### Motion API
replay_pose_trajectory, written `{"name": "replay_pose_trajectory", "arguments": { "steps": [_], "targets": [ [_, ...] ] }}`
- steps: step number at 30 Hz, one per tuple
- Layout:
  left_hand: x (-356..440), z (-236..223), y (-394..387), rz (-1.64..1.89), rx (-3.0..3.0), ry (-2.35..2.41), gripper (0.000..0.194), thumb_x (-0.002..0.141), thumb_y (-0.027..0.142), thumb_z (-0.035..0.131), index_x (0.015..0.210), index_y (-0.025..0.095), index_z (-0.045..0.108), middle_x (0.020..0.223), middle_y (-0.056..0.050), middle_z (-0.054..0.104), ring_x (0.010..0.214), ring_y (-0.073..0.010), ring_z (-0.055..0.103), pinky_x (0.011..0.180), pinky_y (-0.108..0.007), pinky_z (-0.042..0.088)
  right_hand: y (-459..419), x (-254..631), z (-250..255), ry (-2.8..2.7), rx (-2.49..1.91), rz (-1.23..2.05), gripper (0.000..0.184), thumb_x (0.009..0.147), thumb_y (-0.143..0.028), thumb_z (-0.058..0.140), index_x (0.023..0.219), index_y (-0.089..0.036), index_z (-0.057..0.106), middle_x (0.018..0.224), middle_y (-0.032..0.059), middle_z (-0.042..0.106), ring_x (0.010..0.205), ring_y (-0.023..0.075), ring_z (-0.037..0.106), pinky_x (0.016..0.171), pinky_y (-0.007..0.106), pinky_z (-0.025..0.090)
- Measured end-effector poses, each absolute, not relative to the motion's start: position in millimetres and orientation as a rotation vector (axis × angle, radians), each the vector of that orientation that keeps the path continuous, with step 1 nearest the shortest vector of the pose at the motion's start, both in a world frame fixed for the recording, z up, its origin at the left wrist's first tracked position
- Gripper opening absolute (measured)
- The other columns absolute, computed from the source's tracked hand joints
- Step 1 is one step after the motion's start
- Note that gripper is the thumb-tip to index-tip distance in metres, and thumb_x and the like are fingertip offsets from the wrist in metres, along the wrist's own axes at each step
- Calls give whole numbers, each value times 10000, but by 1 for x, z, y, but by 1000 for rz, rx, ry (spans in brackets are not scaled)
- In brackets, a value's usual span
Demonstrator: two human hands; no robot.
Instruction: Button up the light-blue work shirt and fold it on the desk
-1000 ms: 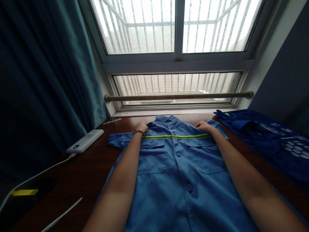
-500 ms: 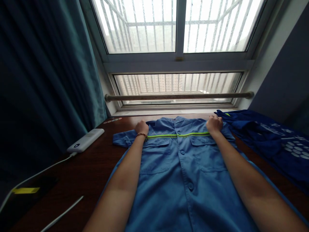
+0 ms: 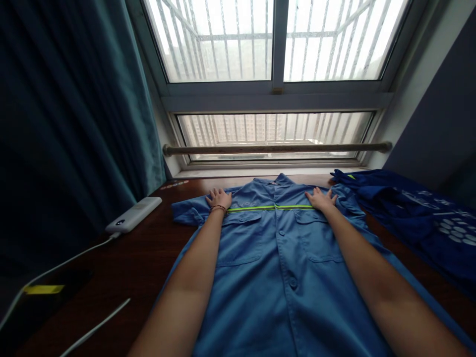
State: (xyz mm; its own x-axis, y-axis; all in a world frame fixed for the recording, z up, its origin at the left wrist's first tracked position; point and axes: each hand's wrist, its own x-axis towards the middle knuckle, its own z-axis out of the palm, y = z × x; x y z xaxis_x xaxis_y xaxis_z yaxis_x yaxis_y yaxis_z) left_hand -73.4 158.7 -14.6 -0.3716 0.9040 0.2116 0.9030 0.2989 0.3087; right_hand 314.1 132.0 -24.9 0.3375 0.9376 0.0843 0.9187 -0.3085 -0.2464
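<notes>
A blue work shirt (image 3: 245, 287) lies front up on the dark wooden table (image 3: 122, 267), its collar toward the window. It has buttons down the middle, two flap pockets and a yellow-green stripe across the chest. My left hand (image 3: 218, 199) rests with fingers spread on the shirt's left shoulder, near the left end of the stripe. On the other shoulder, my right hand (image 3: 322, 200) lies flat with its fingers apart. Neither hand grips the cloth. The left sleeve reaches out over the table; the right sleeve is bunched beside my right wrist.
A darker blue garment (image 3: 412, 213) with white print lies at the right. On the left are a white power bank (image 3: 134, 215) with a cable, a loose white cable end (image 3: 96, 327) and a yellow tag (image 3: 44, 289). Behind stands a window with a horizontal rail (image 3: 275, 148).
Both hands have gone from closed on the shirt's shoulders to spread flat on the cloth. My right hand has shifted slightly left. The collar now stands up a little higher.
</notes>
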Motion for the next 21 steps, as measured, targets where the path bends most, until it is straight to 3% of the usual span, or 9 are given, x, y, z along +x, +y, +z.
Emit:
{"name": "replay_pose_trajectory", "arguments": {
  "steps": [4, 8, 12, 15, 18, 21],
  "targets": [
    [-69, -6, 153, 612, 1854, 2614, 522, 839, 346, 329, 1295, 91, 351, 1416, -174, 194, 1312, -318, 73, 1007, -557, 125, 131, 311, -21, -1590, -2342, -61, 645, 830, -563, 281, 1223, -92, 482, 1338, 150, 362, 1258, 432, 110, 982, 612, 36],
    [-35, 11, 148, 666, 2239, 2418, 462, 848, 247, 303, 1273, 82, 371, 1415, -170, 200, 1321, -279, 32, 1032, -525, 74, 129, 292, -11, -1886, -1974, -185, 502, 869, -460, 313, 1174, -115, 513, 1295, 154, 417, 1243, 346, 236, 991, 550, 157],
    [8, 8, 143, 407, 2449, 1863, 529, 859, 444, 287, 1290, 146, 351, 1404, -121, 257, 1295, -255, 178, 1021, -461, 206, 132, 262, -13, -2269, -1681, 10, 492, 845, -498, 382, 1246, -224, 462, 1336, 56, 399, 1232, 246, 308, 1014, 377, 238],
    [17, -4, 142, 257, 2517, 1664, 591, 824, 573, 268, 1313, 245, 322, 1421, -55, 239, 1288, -244, 203, 1017, -466, 204, 133, 258, -21, -2267, -1725, 71, 479, 820, -539, 406, 1231, -303, 472, 1338, -4, 400, 1213, 248, 343, 1001, 384, 261],
    [5, -12, 146, 229, 2455, 1788, 650, 792, 647, 228, 1322, 280, 307, 1427, -46, 225, 1294, -269, 178, 1014, -515, 152, 133, 280, -19, -2106, -1856, 53, 438, 820, -486, 434, 1191, -269, 517, 1305, 40, 442, 1180, 271, 382, 974, 429, 284],
    [-9, -14, 152, 242, 2401, 1899, 678, 777, 670, 212, 1325, 282, 307, 1431, -41, 213, 1295, -275, 173, 1015, -508, 150, 131, 320, -3, -1817, -2003, -22, 349, 802, -353, 480, 1075, -171, 599, 1134, 151, 560, 1086, 296, 471, 908, 455, 345]
  ]
}}
